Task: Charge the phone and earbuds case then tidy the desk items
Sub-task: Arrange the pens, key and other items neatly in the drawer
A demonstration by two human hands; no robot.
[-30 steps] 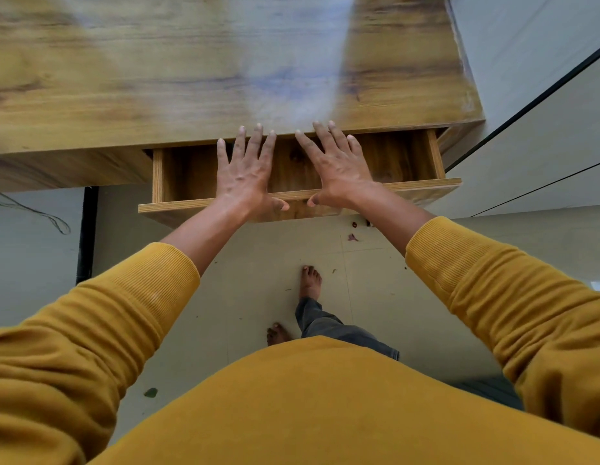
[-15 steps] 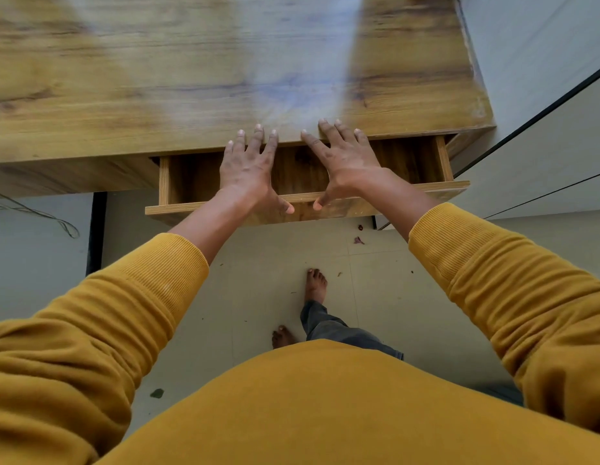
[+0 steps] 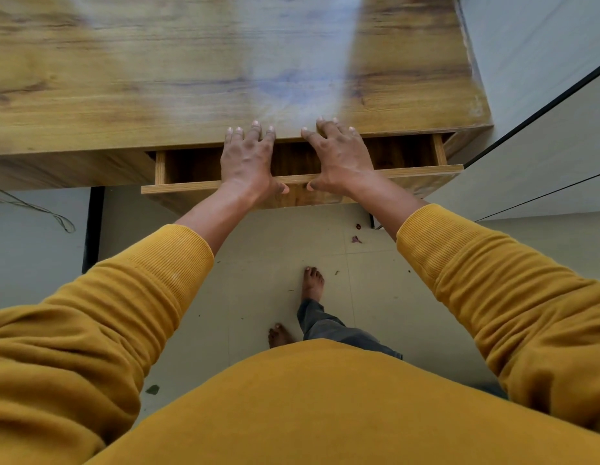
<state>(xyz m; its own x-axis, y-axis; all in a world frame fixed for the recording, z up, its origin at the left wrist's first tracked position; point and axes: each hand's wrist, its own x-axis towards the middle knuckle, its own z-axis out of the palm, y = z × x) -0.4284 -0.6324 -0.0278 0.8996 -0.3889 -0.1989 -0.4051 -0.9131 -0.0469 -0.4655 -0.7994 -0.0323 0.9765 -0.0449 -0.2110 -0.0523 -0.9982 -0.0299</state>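
A wooden drawer point(image 3: 409, 170) under the desk top point(image 3: 157, 78) stands open by a narrow gap. My left hand point(image 3: 246, 159) and my right hand point(image 3: 338, 159) lie side by side across the gap, palms on the drawer's front panel. Their straight fingers reach over the desk's front edge and their thumbs hang below the panel. What I can see of the drawer's inside is bare wood. No phone, earbuds case or cable shows on the visible part of the desk.
A white wall point(image 3: 543, 62) runs close along the desk's right end. A thin loose wire point(image 3: 40, 209) trails at the left below the desk. My bare feet point(image 3: 312, 283) stand on the pale tiled floor in front of the drawer.
The drawer has slid inward, so its gap is narrower than a second ago. Both hands moved forward with its front panel, and their fingertips now overlap the desk edge.
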